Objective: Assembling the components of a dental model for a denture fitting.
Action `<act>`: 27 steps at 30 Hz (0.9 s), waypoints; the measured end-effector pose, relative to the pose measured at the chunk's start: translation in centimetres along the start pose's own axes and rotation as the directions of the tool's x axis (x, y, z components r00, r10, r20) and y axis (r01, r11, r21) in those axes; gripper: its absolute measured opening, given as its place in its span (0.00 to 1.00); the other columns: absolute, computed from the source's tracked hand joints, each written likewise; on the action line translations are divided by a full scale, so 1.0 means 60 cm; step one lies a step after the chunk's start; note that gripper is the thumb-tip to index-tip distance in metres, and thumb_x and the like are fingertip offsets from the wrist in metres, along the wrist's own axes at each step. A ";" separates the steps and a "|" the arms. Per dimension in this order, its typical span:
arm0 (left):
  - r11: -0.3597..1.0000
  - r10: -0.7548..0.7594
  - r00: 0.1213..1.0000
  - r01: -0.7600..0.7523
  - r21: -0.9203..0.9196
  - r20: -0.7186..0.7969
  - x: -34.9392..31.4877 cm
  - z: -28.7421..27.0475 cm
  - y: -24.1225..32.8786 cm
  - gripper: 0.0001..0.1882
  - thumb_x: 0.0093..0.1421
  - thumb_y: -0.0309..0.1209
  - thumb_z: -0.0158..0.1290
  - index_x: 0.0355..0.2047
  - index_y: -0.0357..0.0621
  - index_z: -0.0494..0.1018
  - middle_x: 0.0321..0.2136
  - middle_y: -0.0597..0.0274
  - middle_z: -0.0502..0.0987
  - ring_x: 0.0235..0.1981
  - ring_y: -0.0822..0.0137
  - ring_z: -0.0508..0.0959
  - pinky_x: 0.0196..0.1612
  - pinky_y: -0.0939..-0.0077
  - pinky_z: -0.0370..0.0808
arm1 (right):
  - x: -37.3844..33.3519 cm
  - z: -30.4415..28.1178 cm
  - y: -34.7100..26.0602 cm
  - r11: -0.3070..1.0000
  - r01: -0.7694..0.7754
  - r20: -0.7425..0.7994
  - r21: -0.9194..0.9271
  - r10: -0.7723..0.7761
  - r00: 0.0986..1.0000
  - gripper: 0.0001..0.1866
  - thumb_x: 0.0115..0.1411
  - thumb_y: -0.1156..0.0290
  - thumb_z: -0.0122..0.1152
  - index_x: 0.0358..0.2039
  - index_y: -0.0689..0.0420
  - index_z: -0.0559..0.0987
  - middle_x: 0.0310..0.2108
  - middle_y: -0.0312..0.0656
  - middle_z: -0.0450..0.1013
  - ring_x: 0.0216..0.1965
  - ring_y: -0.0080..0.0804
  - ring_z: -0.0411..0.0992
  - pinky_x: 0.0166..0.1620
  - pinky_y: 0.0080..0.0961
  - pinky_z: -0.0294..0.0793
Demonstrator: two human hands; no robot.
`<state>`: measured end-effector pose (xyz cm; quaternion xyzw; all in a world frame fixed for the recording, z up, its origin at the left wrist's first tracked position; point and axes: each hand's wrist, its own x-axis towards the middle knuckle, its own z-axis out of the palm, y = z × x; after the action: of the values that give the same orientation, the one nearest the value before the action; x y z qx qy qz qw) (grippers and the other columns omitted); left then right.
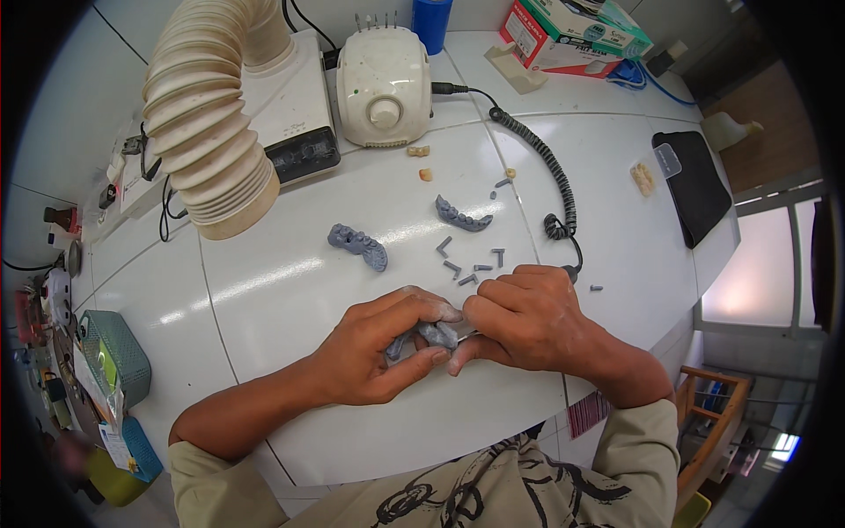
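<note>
On the left, the left hand [378, 343] curls thumb and fingers around a grey dental model [437, 334], held between both hands; beside it, the right hand [526, 319], knuckles up, grips a corded handpiece [571, 274].

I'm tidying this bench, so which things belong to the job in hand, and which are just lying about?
In use:
left hand, holding a grey dental model
right hand, holding a corded handpiece
coiled cord
control unit

Apparently just lying about:
toothed grey arch model
small grey pieces
black pouch
cardboard boxes
</note>
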<state>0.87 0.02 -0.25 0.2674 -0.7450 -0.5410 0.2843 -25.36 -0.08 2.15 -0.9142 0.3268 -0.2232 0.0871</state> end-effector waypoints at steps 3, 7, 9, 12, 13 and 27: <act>0.998 -0.055 0.998 0.055 0.011 0.033 0.001 0.003 0.006 0.21 0.63 0.23 0.65 0.55 0.35 0.74 0.49 0.47 0.81 0.48 0.54 0.84 0.49 0.64 0.81 | 0.000 0.001 0.003 1.000 -0.004 0.006 0.006 0.003 1.000 0.28 0.54 0.40 0.75 0.26 0.51 0.74 0.19 0.32 0.65 0.19 0.29 0.73 0.24 0.29 0.70; 0.989 0.070 0.997 -0.073 0.129 0.022 -0.004 0.008 -0.001 0.22 0.62 0.21 0.66 0.55 0.36 0.73 0.47 0.46 0.80 0.46 0.51 0.83 0.49 0.62 0.80 | 0.001 0.002 0.000 1.000 -0.004 0.035 0.001 0.004 0.999 0.27 0.56 0.40 0.74 0.26 0.51 0.74 0.19 0.32 0.65 0.19 0.30 0.73 0.24 0.29 0.71; 0.991 0.046 0.998 -0.050 0.125 0.031 -0.004 0.008 -0.002 0.22 0.61 0.20 0.66 0.54 0.36 0.73 0.47 0.46 0.80 0.46 0.49 0.82 0.49 0.62 0.80 | 0.001 0.004 -0.001 1.000 -0.005 0.026 0.008 0.005 1.000 0.28 0.52 0.40 0.76 0.25 0.51 0.73 0.19 0.32 0.64 0.18 0.30 0.70 0.25 0.29 0.68; 0.991 0.027 0.999 -0.032 0.129 0.036 -0.004 0.009 -0.002 0.21 0.62 0.20 0.66 0.53 0.35 0.73 0.46 0.46 0.80 0.46 0.49 0.82 0.48 0.61 0.80 | -0.001 0.005 0.000 1.000 -0.004 0.015 0.017 0.004 1.000 0.29 0.48 0.41 0.79 0.24 0.52 0.73 0.19 0.32 0.63 0.18 0.30 0.68 0.25 0.29 0.66; 0.991 0.018 0.999 -0.023 0.129 0.038 -0.004 0.008 0.001 0.20 0.62 0.20 0.65 0.53 0.35 0.73 0.46 0.46 0.80 0.46 0.49 0.82 0.48 0.61 0.80 | 0.000 0.005 0.000 1.000 -0.002 0.012 0.021 0.002 1.000 0.29 0.48 0.41 0.79 0.24 0.52 0.73 0.19 0.32 0.63 0.18 0.30 0.68 0.25 0.29 0.66; 0.990 0.010 0.999 -0.016 0.143 0.044 -0.006 0.008 -0.001 0.19 0.63 0.21 0.65 0.52 0.36 0.73 0.45 0.47 0.80 0.45 0.49 0.83 0.48 0.61 0.80 | -0.001 0.007 0.000 1.000 -0.005 0.028 0.008 0.004 1.000 0.29 0.48 0.41 0.79 0.24 0.51 0.73 0.19 0.32 0.63 0.18 0.30 0.68 0.25 0.28 0.66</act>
<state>0.76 0.57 -0.50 0.2704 -0.7897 -0.4897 0.2518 -25.20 -0.03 1.75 -0.9162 0.3266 -0.2113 0.0960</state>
